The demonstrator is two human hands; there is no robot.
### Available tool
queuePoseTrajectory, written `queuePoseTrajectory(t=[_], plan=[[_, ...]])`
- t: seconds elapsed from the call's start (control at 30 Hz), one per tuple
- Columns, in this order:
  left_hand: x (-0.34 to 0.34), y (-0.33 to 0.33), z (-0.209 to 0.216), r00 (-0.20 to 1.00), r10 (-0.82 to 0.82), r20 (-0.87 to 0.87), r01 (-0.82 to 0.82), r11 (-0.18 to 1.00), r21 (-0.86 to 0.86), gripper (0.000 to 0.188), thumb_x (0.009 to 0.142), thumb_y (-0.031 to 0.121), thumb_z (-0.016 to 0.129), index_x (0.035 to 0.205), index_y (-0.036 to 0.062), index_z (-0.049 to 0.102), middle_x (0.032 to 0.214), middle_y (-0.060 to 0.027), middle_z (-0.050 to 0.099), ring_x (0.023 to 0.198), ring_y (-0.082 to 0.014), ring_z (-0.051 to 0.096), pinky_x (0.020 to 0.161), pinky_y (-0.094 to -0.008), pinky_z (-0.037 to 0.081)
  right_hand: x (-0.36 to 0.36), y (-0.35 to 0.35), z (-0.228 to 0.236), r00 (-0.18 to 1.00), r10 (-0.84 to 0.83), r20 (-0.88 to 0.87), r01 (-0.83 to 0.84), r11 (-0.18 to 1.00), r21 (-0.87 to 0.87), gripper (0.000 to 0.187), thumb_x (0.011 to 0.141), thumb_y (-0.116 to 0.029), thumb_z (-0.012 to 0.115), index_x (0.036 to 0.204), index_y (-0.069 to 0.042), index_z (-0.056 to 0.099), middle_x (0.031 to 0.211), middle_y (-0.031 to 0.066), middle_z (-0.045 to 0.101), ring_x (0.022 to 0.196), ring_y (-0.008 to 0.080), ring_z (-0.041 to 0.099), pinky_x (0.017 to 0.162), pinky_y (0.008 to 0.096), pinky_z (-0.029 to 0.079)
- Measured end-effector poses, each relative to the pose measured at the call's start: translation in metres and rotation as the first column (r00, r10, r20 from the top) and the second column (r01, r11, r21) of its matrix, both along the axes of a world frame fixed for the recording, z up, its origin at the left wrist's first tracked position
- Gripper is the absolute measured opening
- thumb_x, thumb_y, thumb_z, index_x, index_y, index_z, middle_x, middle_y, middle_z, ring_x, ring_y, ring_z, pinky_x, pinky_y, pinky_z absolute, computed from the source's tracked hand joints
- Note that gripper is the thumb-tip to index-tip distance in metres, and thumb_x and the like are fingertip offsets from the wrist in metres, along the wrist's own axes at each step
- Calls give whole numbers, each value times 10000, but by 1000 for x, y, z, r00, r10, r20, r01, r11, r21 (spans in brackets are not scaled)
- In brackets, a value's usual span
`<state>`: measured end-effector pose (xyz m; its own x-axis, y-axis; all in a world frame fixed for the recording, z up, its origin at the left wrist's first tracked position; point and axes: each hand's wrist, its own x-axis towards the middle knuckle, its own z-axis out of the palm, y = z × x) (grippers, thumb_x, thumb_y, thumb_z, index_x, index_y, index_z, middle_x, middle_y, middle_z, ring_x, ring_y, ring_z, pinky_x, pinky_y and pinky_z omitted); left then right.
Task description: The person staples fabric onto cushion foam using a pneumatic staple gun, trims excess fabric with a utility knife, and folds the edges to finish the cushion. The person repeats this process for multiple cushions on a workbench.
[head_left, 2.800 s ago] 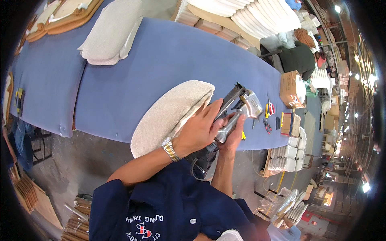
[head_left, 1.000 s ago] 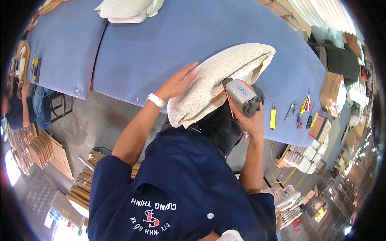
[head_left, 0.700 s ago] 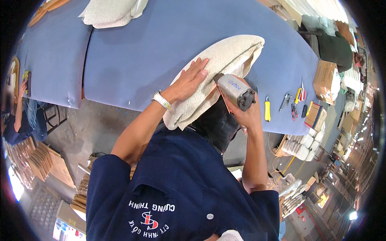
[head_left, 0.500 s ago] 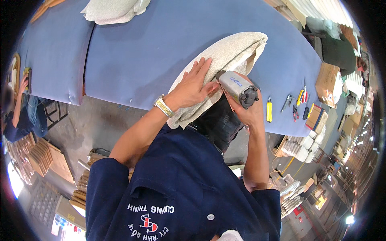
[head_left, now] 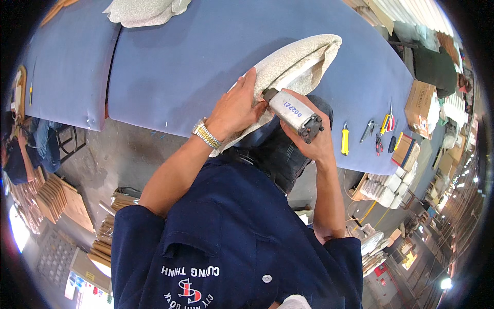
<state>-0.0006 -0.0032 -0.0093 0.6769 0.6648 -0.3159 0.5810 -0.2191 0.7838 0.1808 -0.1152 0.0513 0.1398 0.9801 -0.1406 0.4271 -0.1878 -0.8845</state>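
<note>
A curved pad covered in beige speckled fabric [head_left: 293, 57] is tilted up at the near edge of the blue-topped table, its pale underside partly showing. My left hand [head_left: 234, 110] grips the pad's near part, fingers over the outer face and thumb at the folded fabric edge. In my right hand [head_left: 318, 140] is a grey staple gun [head_left: 291, 111] with a black end cap. Its dark nose is at the fabric edge, close to my left thumb; whether it touches cannot be made out. My right fingers are partly hidden behind the tool.
On the blue table [head_left: 180, 67], to the right, lie a yellow-handled cutter [head_left: 345, 141], pliers [head_left: 378, 144] and other hand tools. A cardboard box [head_left: 419, 105] stands beyond them. Another fabric-covered piece [head_left: 146, 11] sits at the far edge. A person [head_left: 31, 154] is at the far left.
The staple gun has shifted left along the fabric edge. My left fingers have curled more tightly over the pad, which has tipped slightly. The person at left has lowered a hand from the table.
</note>
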Motion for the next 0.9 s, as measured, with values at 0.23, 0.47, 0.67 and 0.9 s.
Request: queuePoseTrajectory(t=[0.23,0.47,0.67,0.9], plan=[[0,-3,-5,999,0,-32,1,999,42,844,924,261,711,1536,-95,253,1463,-410,441,1306,-514,525,1056,-516,484,-5,-6,7,1000,-20,24,20,999,-30,576,823,24,746,1382,-17,615,1242,109,705,1094,167,663,983,315,500],[1,-4,5,999,17,-33,-17,1000,-2,844,892,181,724,1548,-71,256,1472,-391,448,1376,-494,470,1059,-513,485,-4,3,8,999,3,54,1,997,-74,544,822,28,738,1353,-10,626,1227,111,703,1102,163,658,995,314,494],[7,-15,0,999,34,-39,-30,994,109,788,920,194,704,1515,-88,271,1498,-321,453,1344,-515,497,1023,-527,509,-2,2,1,999,-41,31,44,991,-125,530,823,23,736,1339,-20,628,1210,103,709,1091,177,670,984,312,501],[3,-7,5,1000,-4,-17,6,994,106,832,880,181,731,1518,-82,267,1505,-328,441,1365,-513,479,1023,-542,503,-11,-7,5,996,-30,80,35,998,-51,548,834,2,743,1367,-34,622,1230,106,709,1098,166,669,975,311,507]])
